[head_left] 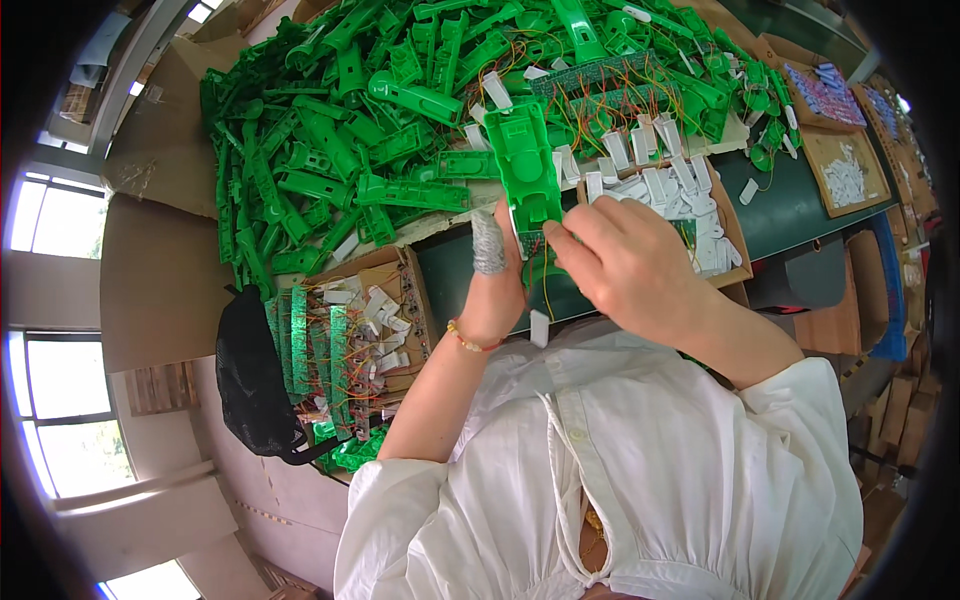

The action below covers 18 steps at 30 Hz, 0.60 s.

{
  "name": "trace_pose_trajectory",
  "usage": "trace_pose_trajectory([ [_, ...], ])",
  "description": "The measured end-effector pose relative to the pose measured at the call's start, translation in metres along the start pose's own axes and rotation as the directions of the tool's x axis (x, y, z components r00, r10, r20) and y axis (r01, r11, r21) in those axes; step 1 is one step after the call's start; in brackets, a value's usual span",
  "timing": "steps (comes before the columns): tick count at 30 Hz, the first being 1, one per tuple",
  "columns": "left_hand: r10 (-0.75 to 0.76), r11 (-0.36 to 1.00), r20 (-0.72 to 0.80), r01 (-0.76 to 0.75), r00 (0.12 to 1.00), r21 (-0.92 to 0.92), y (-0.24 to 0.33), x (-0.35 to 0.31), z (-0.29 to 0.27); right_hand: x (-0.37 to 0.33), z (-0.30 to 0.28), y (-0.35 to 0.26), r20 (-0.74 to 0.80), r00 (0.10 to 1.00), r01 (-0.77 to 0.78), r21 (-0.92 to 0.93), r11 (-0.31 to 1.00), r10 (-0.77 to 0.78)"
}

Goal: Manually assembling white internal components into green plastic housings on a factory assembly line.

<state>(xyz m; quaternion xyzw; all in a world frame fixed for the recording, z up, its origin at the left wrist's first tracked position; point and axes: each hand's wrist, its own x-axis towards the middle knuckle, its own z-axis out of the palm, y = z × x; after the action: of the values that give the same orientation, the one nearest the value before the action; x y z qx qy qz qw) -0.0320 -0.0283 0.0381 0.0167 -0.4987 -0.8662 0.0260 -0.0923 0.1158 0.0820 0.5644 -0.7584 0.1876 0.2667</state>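
Note:
My left hand (500,275) is closed around the lower end of a green plastic housing half (525,165), held upright with its hollow inside toward me. Grey tape wraps the left thumb. My right hand (630,255) pinches at the lower edge of the housing, its fingertips touching where a small circuit board (533,243) sits; whatever lies between those fingertips is hidden. Thin yellow and red wires hang below the housing, and a small white plastic piece (540,328) dangles at their end.
A large heap of green housings (330,140) covers the far table. Wired circuit boards (600,75) lie on it. A box of white pieces (735,262) stands at right. At left are a box of boards and white parts (412,275) and a black bag (255,380). Wooden trays (850,170) sit far right.

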Motion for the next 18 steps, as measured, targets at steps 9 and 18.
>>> trace_pose_trajectory([
  [9,-0.074,0.991,0.037,0.077,0.997,-0.107,-0.005,-0.005,-0.008,-0.012,0.016,0.003,0.021,0.993,-0.117,0.188,0.975,0.115],
  [18,0.311,0.884,0.032,-0.301,0.950,0.358,-0.040,0.003,-0.031,-0.017,0.033,0.015,0.158,0.969,-0.241,0.431,0.870,0.190],
])
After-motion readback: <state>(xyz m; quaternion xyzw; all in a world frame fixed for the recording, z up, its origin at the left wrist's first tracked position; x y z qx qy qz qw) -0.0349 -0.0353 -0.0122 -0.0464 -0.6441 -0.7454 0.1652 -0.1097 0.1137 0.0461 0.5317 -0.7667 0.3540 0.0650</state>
